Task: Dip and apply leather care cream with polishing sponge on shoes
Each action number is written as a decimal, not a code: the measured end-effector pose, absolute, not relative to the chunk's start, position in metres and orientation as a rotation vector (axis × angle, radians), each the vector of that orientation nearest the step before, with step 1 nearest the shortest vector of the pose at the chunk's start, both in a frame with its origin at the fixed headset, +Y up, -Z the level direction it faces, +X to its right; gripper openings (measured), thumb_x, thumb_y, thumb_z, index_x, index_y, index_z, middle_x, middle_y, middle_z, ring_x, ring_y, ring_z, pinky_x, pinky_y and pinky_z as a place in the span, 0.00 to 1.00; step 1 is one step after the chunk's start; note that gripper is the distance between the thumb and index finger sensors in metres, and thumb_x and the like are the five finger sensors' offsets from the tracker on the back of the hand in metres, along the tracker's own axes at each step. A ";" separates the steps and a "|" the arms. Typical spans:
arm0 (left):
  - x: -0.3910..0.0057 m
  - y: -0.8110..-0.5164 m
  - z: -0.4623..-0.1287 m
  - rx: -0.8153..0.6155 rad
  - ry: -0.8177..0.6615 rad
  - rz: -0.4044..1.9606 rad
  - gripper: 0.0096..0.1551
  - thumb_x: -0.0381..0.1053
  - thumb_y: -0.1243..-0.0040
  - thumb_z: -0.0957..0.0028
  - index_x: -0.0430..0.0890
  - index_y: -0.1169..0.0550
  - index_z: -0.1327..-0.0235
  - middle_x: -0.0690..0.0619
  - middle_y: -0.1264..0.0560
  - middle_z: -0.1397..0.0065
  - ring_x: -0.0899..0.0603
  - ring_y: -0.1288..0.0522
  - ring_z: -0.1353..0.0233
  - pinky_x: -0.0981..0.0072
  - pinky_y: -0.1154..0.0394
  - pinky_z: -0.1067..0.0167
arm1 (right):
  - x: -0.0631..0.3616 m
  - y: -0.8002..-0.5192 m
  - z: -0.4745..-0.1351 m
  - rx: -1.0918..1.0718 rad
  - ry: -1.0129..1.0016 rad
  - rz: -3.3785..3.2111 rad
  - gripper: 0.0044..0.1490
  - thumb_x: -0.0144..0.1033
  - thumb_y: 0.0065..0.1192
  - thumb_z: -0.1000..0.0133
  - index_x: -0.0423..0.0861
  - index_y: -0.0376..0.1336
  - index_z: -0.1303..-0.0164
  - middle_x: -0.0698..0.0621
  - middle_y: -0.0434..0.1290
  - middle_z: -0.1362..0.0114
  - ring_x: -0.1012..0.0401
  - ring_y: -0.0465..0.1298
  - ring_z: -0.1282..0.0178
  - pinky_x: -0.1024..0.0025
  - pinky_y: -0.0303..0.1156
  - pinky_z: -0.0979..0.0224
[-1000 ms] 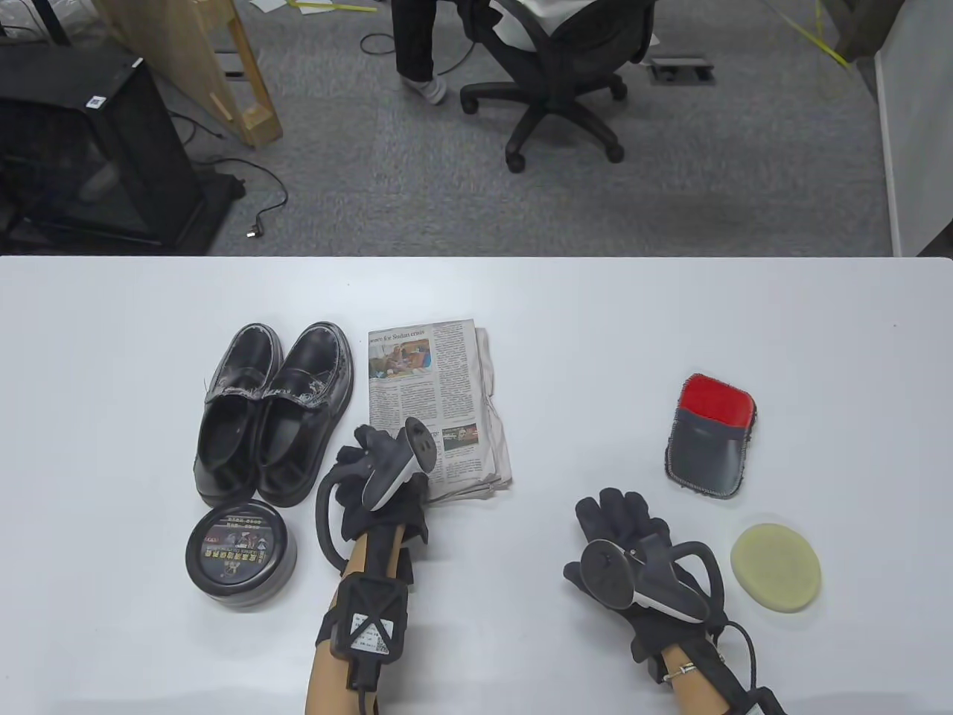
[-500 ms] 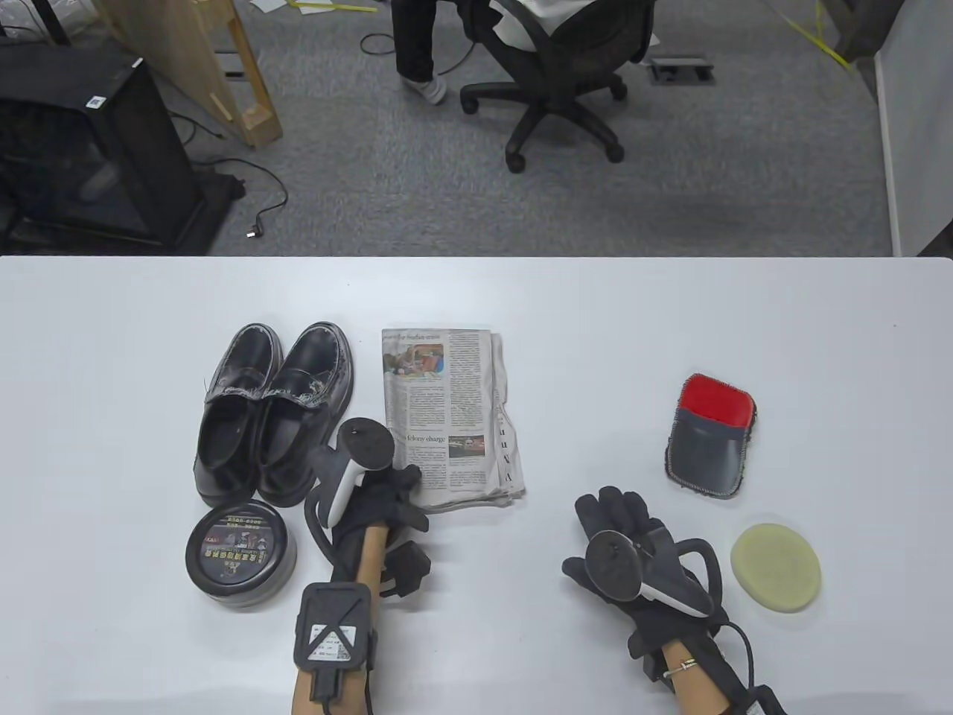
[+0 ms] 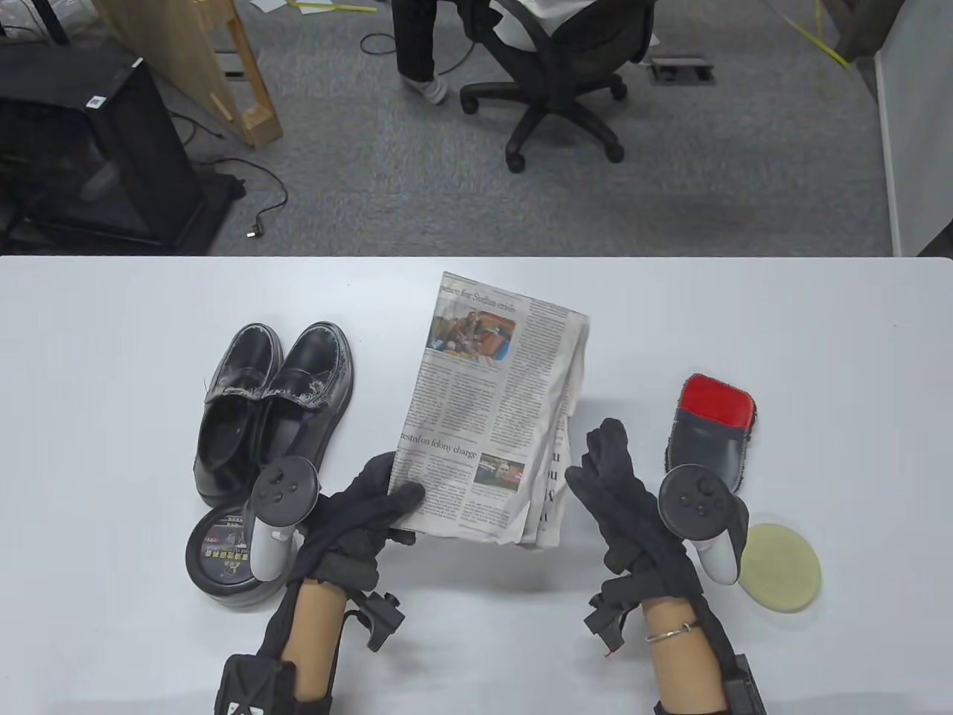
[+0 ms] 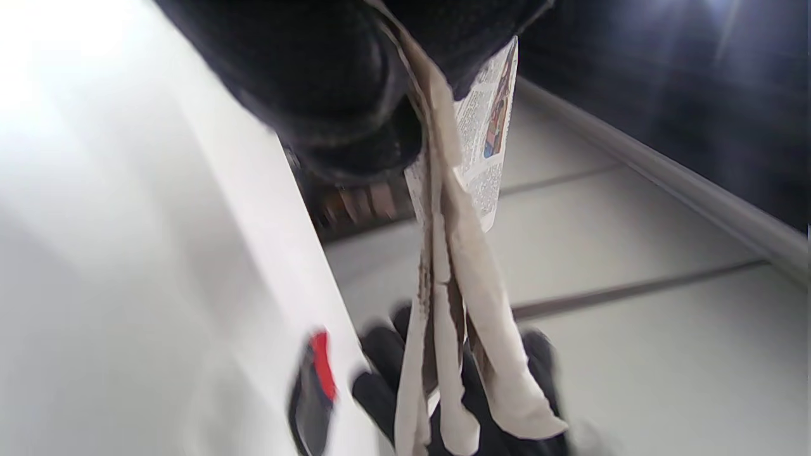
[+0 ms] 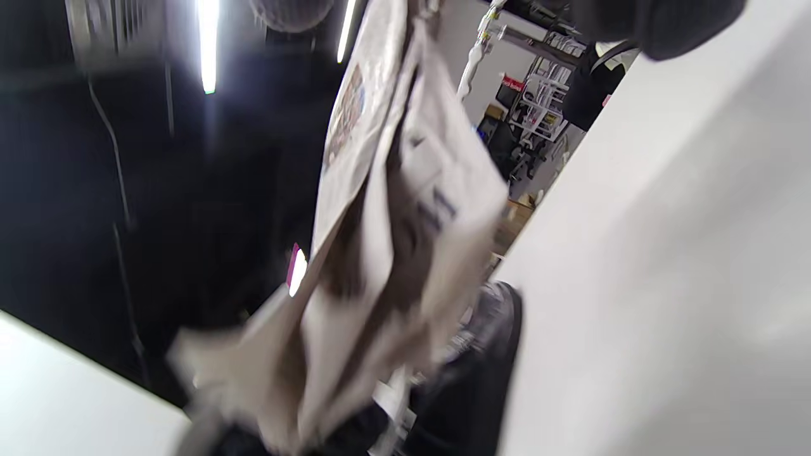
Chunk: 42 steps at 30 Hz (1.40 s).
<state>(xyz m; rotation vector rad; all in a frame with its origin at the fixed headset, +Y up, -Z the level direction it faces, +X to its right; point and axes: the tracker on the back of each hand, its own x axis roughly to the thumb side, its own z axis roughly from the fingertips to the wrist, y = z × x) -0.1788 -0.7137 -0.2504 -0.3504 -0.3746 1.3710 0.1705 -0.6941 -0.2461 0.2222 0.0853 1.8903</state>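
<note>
Grey office carpet and a black swivel chair [image 3: 555,67] lie beyond a wide white worktop [image 3: 819,335] where two gloved hands are at work. One folded newspaper [image 3: 491,402] is raised off the worktop at the centre. The left hand [image 3: 357,514] grasps its near left corner, thumb on top and fingers curled beneath. The right hand [image 3: 633,506] stands just beside the paper's loose right edge with fingers [image 3: 607,447] straight and released; whether they touch the pages cannot be told.

Two black shoes [image 3: 272,410] sit side by side left of the paper, toes pointing away, scuffed white across the uppers. One round cream tin [image 3: 223,558], lid on, rests in front of the shoes and is partly hidden by the left tracker. To the right lie one red and grey brush mitt [image 3: 711,424] and, nearer the edge, one pale round sponge [image 3: 782,570], untouched.

This looks like preparation: the paper is probably about to be opened out as a mat. Next, the right hand would need to take the free edge and spread the sheets flat. Dipping and applying have not begun.
</note>
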 end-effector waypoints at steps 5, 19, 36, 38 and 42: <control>-0.171 -0.722 -0.252 -0.404 -0.402 1.255 0.28 0.44 0.40 0.34 0.44 0.35 0.23 0.44 0.22 0.32 0.46 0.18 0.46 0.69 0.17 0.53 | 0.181 -0.715 -0.246 0.250 0.191 1.689 0.37 0.42 0.45 0.30 0.37 0.47 0.16 0.52 0.72 0.28 0.53 0.78 0.32 0.60 0.76 0.32; -0.093 -0.686 -0.201 -0.186 -0.667 0.964 0.62 0.63 0.42 0.39 0.29 0.57 0.14 0.22 0.52 0.14 0.20 0.44 0.20 0.30 0.35 0.30 | 0.121 -0.682 -0.205 0.487 -0.119 2.027 0.24 0.50 0.62 0.41 0.57 0.63 0.36 0.62 0.78 0.38 0.57 0.81 0.36 0.64 0.80 0.37; -0.171 -0.705 -0.236 -0.074 -0.255 1.161 0.29 0.52 0.42 0.34 0.47 0.33 0.22 0.45 0.22 0.29 0.42 0.21 0.35 0.56 0.20 0.41 | 0.190 -0.688 -0.223 -0.034 -0.359 2.173 0.24 0.47 0.61 0.40 0.51 0.65 0.36 0.52 0.73 0.37 0.49 0.76 0.35 0.54 0.76 0.34; -0.181 -0.706 -0.238 -0.064 -0.217 1.174 0.28 0.53 0.42 0.34 0.46 0.32 0.23 0.46 0.21 0.32 0.43 0.20 0.38 0.58 0.19 0.43 | 0.202 -0.693 -0.227 -0.139 -0.387 2.232 0.25 0.44 0.61 0.40 0.48 0.66 0.34 0.52 0.75 0.39 0.51 0.78 0.39 0.56 0.78 0.37; -0.193 -0.705 -0.239 -0.035 -0.165 1.103 0.28 0.55 0.40 0.36 0.45 0.28 0.27 0.50 0.17 0.42 0.48 0.17 0.48 0.64 0.18 0.52 | 0.218 -0.702 -0.233 -0.258 -0.405 2.362 0.36 0.43 0.60 0.39 0.37 0.60 0.25 0.56 0.79 0.44 0.54 0.82 0.46 0.62 0.81 0.43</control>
